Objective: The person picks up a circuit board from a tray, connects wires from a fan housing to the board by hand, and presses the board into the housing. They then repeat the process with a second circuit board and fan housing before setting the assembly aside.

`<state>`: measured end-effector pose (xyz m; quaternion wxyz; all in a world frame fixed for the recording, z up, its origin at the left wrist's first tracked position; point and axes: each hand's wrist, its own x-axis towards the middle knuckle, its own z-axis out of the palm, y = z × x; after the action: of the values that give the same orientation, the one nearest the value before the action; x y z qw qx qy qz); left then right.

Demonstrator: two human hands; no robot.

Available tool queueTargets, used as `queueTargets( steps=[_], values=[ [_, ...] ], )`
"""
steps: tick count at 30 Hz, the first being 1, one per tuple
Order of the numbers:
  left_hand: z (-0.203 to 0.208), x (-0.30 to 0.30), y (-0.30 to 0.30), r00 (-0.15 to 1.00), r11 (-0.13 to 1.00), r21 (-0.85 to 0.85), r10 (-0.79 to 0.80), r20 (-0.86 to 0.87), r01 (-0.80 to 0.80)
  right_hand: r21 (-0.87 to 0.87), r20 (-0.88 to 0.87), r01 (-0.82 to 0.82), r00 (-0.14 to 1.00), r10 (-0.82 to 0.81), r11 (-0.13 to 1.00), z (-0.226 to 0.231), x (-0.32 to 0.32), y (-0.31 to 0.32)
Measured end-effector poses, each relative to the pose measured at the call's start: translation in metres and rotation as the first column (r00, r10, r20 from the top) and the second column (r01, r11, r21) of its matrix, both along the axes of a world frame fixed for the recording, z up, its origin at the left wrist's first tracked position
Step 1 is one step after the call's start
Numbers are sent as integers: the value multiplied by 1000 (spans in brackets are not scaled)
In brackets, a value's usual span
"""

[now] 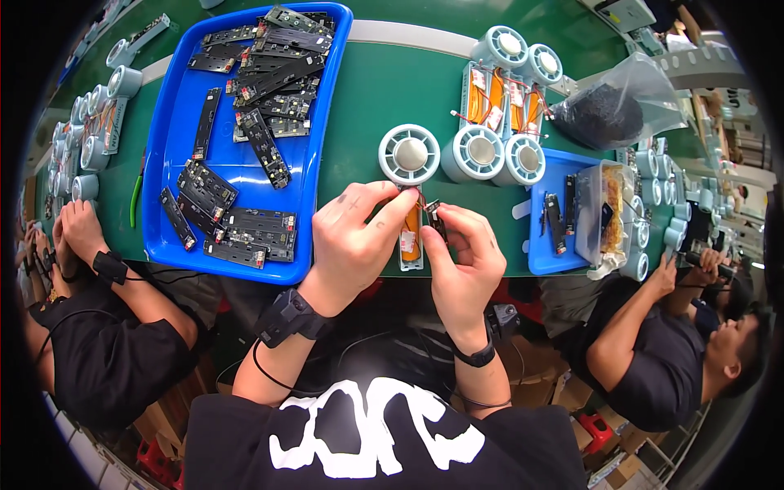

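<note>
In front of me a pale blue part with a round, spoked end [410, 155] stands at the green table's near edge. Its narrow body holds an orange battery [409, 238], partly covered by my hands. My left hand [359, 233] is closed in a pinch beside the round end, close to thin red wires [422, 198]; what sits between those fingertips is too small to make out. My right hand [467, 265] grips a small black circuit board [438, 219] between thumb and fingers, right of the battery and near the wires.
A blue tray [322, 155] of black circuit boards lies left. Right are similar pale blue parts [475, 153], a smaller blue tray [545, 263] with boards, a clear plastic box [590, 216] and a bag of black material [604, 110]. People work on both sides.
</note>
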<state>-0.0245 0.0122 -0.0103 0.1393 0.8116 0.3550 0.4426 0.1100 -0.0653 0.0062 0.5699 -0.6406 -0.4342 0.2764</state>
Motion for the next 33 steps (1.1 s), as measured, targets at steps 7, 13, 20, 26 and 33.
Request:
queueTargets(
  steps=[7,13,20,26,33],
  values=[
    [22,5,-6,965,995,-77,46,-257,-68,11,280,-35,959,31,999,1,1,2],
    [6,4,-5,996,992,-99,71,-52,-75,17,361,-35,932,27,999,6,2,6],
    [17,1,-1,979,997,-71,-44,-197,31,42,465,-66,884,39,997,9,6,4],
    [12,0,-1,984,998,-61,-35,-174,25,69,486,-106,872,59,992,10,8,4],
    [10,-1,-2,985,1000,-2,-2,-175,2,55,461,-104,885,67,993,10,10,4]
  ],
)
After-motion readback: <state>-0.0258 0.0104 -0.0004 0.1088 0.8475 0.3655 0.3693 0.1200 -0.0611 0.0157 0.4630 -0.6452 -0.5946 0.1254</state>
